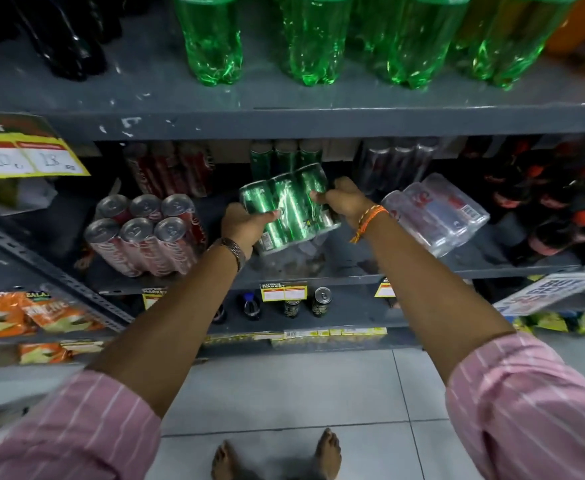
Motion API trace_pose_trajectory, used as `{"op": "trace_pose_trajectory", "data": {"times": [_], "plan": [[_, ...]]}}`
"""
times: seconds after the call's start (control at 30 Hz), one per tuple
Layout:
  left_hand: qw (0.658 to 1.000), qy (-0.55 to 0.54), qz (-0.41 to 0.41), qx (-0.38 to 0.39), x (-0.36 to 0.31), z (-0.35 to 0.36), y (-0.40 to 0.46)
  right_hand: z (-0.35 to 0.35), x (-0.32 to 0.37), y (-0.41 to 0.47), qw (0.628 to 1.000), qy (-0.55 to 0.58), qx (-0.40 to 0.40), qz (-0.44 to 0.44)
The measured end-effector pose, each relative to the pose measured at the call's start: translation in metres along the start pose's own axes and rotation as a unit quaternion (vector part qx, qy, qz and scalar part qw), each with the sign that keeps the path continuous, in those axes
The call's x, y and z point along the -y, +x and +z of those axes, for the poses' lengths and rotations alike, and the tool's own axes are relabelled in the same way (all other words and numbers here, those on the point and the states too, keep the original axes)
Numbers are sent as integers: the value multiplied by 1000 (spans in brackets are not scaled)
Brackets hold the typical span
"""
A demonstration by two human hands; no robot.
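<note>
— Fingers (270, 213) of both hands curl round a shrink-wrapped pack of green cans (291, 206). The left hand (246, 225) is at its near corner and the right hand (344, 199) on its far side. The pack is tilted over the middle shelf (350, 254).
— How will it handle?
— Probably heavy and rigid, with slippery film. Supporting it from beneath looks safest.
— Counts?
— One pack held, three cans showing. Behind it is another green pack (286, 157), three showing. To the left is one red pack (142, 233), six tops.
</note>
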State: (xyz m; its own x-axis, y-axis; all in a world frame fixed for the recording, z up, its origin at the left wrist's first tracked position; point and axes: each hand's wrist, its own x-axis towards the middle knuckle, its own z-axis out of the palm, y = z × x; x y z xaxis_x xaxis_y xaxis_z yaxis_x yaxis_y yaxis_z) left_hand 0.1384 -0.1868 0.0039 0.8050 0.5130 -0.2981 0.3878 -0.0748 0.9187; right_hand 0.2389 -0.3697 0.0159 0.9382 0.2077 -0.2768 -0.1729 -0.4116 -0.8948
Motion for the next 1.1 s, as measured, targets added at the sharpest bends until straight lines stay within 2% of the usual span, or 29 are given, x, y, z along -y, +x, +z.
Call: {"op": "trace_pose_trajectory", "data": {"times": [0.1,0.43,0.7,0.83,0.9,1.0,1.03,1.1], "plan": [[995,82,36,-44,-2,3,-9,-4,-7,-3,999,14,-6,-44],[969,145,186,-72,34,11,-50,-1,-57,-28,995,31,-18,-97],[966,146,201,-74,52,21,-68,3,-83,-44,991,81,-27,-101],[968,171,165,-77,47,14,-67,2,-76,-47,993,102,-9,-56],[974,141,161,-75,39,5,-64,5,-65,-54,987,139,-72,-39],[984,70,162,-35,19,-7,-47,30,-50,-76,946,211,-245,-11],[988,42,151,-11,10,-9,-41,43,-46,-84,933,248,-262,-10],[990,19,135,30,-5,-7,-31,68,-37,-95,927,287,-241,-16]]}}
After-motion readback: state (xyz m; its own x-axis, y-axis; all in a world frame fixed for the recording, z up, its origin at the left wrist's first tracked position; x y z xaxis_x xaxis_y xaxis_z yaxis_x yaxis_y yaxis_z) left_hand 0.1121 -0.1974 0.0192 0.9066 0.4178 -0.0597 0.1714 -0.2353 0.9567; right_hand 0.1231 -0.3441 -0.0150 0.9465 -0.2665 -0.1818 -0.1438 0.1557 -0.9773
